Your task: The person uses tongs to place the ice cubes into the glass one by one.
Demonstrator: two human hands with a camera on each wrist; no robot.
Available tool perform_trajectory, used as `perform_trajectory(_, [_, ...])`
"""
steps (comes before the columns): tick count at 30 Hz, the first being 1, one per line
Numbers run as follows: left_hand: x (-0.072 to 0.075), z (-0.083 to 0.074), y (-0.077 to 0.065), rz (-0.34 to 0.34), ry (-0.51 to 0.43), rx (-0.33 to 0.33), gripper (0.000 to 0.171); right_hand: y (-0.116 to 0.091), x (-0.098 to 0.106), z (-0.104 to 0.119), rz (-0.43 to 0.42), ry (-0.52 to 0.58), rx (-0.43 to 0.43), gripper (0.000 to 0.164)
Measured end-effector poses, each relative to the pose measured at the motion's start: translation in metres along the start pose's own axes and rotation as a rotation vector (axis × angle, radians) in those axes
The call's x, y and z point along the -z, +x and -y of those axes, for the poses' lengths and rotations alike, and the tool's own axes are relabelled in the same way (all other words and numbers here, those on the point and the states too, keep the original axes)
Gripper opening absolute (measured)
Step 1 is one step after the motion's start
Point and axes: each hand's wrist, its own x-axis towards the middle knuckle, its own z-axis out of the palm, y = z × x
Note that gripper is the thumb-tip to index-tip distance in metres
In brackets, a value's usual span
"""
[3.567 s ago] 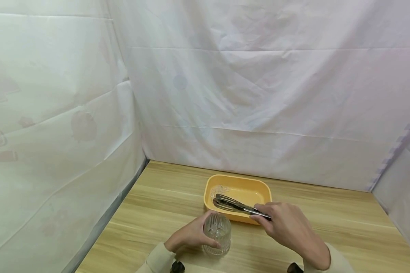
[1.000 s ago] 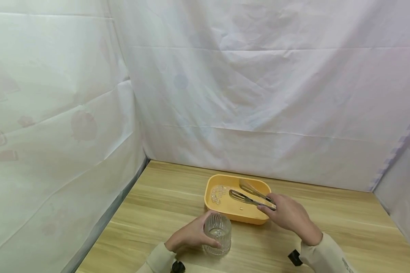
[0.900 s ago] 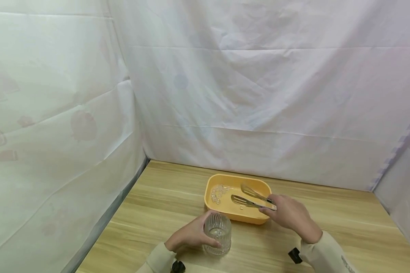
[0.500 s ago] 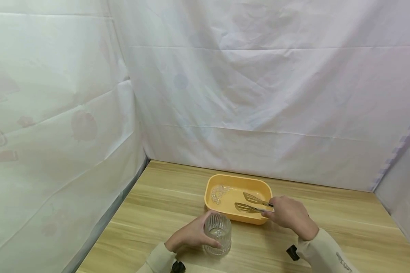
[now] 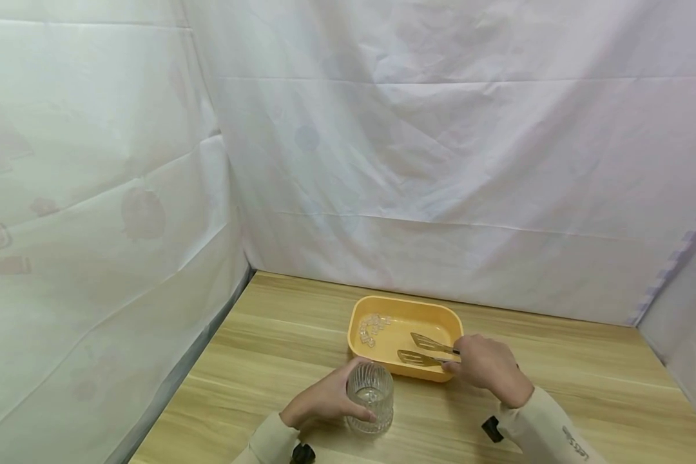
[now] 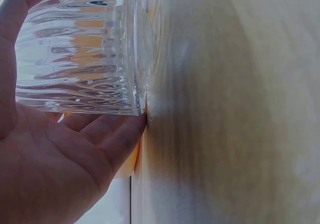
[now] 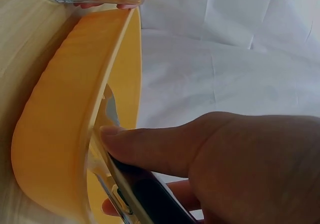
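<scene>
My left hand grips a clear ribbed drinking glass that stands upright on the wooden table, thumb in front and fingers behind. In the left wrist view the ribbed glass has its base against the tabletop. My right hand holds metal tongs with slotted heads. Both tong heads are spread apart, low inside the yellow tray. Several small clear pieces lie at the tray's left end. In the right wrist view, the thumb presses the tongs' dark handle beside the tray wall.
Behind the tray hangs a white curtain, and another curtain closes off the left side. The glass stands just in front of the tray's near left corner. Wooden tabletop surrounds both.
The tongs, closed over the tray's front left part earlier, have spread, moved right and dipped lower into the tray. The right hand has shifted slightly. The left hand and glass stay still.
</scene>
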Motion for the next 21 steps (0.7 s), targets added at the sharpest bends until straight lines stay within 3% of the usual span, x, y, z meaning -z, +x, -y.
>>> perform_trajectory(21, [-0.0003,0.0001,-0.0005,-0.01,-0.041,-0.009,0.09,0.0012,-0.0081,0.0012,-0.054,-0.046,0.007,0.033])
